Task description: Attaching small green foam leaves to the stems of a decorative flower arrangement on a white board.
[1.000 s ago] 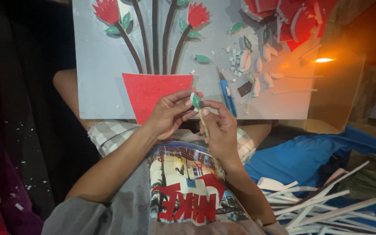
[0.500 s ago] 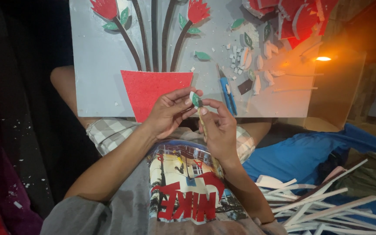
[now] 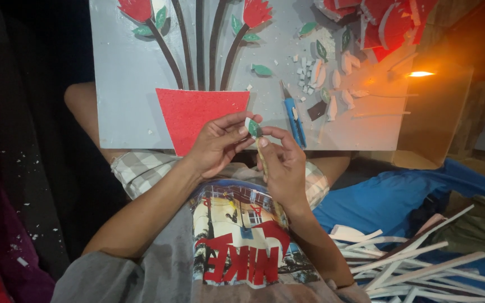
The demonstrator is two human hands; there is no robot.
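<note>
Just below the red pot (image 3: 200, 115) on the grey board (image 3: 124, 84), the left hand (image 3: 217, 143) and right hand (image 3: 284, 168) both pinch a small green leaf (image 3: 254, 129), which wants a light, steady fingertip grip to avoid bending.

the leaf (image 3: 254, 128) looks like matt green foam with a white edge. the board (image 3: 130, 84) is smooth matt grey; its pot (image 3: 197, 115) is rough red foam. the cutter (image 3: 294, 115) is blue plastic. the strips (image 3: 416, 264) are white foam.
</note>
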